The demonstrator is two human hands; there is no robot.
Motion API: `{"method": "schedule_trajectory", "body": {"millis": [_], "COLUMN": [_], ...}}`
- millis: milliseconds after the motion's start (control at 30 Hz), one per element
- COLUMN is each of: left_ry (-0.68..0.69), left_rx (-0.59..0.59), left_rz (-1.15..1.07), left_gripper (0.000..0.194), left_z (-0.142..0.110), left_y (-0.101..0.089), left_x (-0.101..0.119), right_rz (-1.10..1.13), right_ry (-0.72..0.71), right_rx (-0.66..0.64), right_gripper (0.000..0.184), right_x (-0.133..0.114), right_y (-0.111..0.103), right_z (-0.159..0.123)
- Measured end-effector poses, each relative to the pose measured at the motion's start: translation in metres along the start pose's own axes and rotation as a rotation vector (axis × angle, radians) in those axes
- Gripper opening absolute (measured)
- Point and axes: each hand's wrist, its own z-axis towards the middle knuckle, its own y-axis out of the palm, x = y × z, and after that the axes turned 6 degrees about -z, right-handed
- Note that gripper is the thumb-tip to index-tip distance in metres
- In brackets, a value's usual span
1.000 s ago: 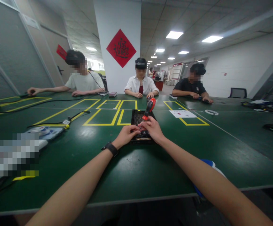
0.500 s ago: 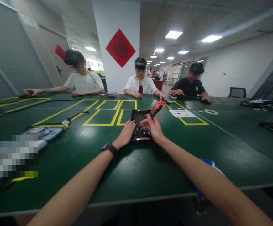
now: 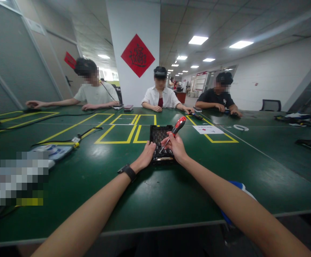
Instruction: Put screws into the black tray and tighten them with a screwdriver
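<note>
In front of me on the green table lies a black case [image 3: 161,159] with rows of small pieces that look like screwdriver bits. My left hand [image 3: 146,155] grips its left edge, fingers close together and a dark band on the wrist. A screwdriver with a red and black handle [image 3: 180,124] is held in my right hand [image 3: 177,147], over the case's right side. The handle leans up and away to the right, while the thin metal shaft slants down to the left. Its tip is at the near part of the case; contact with a piece cannot be made out.
Yellow tape outlines [image 3: 115,142] mark the green table [image 3: 96,200]. A white paper [image 3: 208,129] and a white ring [image 3: 241,127] lie to the right. Cables and a partly blurred pale object [image 3: 50,164] are at left. Three people sit across, hands on the table.
My right hand has tipped the screwdriver so more of its shaft shows, its tip now nearer the case's front. My left hand has slid slightly toward me along the edge.
</note>
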Motion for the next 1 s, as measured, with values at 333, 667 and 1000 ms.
{"method": "schedule_trajectory", "body": {"millis": [333, 667, 1000], "left_ry": [0.224, 0.21, 0.202], "left_rx": [0.05, -0.166, -0.116], "left_rz": [0.06, -0.099, -0.089], "left_gripper": [0.036, 0.031, 0.03], "left_z": [-0.004, -0.004, -0.006], "left_y": [-0.012, -0.017, -0.016], "left_x": [0.035, 0.036, 0.042], "right_rz": [-0.037, -0.018, 0.03], "right_ry": [-0.035, -0.062, -0.037], "right_rx": [-0.037, -0.149, -0.158], "right_gripper": [0.032, 0.034, 0.031], "right_x": [-0.003, -0.008, -0.006], "right_y": [0.001, 0.005, 0.004], "right_z": [-0.002, -0.008, -0.007]}}
